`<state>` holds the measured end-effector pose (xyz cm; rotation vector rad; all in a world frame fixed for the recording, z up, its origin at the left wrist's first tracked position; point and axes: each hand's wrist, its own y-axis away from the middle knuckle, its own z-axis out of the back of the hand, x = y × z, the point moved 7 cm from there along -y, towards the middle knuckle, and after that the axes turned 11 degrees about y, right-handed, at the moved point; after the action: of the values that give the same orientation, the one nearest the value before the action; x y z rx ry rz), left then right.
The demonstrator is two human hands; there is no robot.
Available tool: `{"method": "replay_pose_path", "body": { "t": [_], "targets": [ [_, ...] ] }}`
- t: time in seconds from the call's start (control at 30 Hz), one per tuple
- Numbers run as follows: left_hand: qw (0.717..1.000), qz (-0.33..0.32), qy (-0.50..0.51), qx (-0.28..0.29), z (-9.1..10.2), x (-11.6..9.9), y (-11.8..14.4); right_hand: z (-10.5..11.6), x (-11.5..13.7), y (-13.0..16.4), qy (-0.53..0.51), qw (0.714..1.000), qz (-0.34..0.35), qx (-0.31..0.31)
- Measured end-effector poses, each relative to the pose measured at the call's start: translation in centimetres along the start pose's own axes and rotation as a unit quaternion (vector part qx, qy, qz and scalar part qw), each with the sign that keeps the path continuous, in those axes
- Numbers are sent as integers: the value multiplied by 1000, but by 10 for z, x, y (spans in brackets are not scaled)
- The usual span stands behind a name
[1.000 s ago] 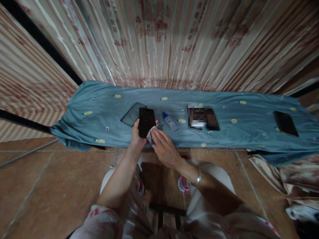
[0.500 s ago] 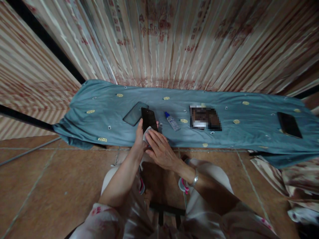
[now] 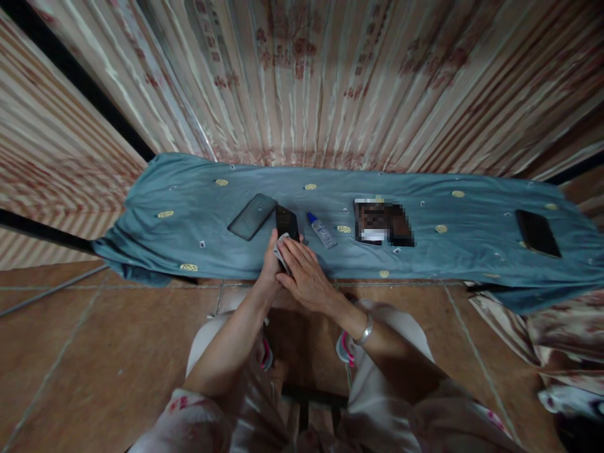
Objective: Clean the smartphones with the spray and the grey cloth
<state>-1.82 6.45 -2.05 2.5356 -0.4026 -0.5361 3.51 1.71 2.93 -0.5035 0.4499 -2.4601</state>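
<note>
A dark smartphone [image 3: 286,221] is held over the near edge of the cloth-covered table. My left hand [image 3: 270,263] is wrapped round its lower part from the left and below. With my right hand [image 3: 306,274] I press a small grey wiping cloth [image 3: 283,242] against the phone's face; the fingers cover most of the cloth and the phone's lower end. Just left of the phone lies a translucent dark phone case [image 3: 252,216]. To the right rests a small clear spray bottle [image 3: 321,231] with a blue cap, on its side.
Teal patterned fabric [image 3: 226,255] covers the long narrow table. A pixelated dark item [image 3: 372,221] lies right of centre, and another dark phone [image 3: 538,233] lies at the far right. A striped curtain [image 3: 292,113] hangs behind; black poles [image 3: 80,75] slant at the left.
My right hand and the cloth have shifted slightly up along the phone. The phone has tilted and now shows less of its face. The view has shifted slightly.
</note>
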Motion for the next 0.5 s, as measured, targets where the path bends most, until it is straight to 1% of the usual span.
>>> {"method": "replay_pose_path", "body": {
  "t": [0.1,0.2,0.3,0.4,0.5],
  "targets": [
    [1000,14,1,-14,-2,2,1,0,-2,0,-6,1000,-4,1],
    [999,31,-15,-27,2,1,3,2,2,2,-10,1000,11,6],
    [998,14,-44,-41,9,-4,3,4,9,4,-13,999,30,12],
    [997,2,-68,-37,11,-7,2,7,11,4,-16,999,34,9],
    [997,8,-79,-18,6,-3,1,7,5,3,-15,1000,23,12]
  ]
}}
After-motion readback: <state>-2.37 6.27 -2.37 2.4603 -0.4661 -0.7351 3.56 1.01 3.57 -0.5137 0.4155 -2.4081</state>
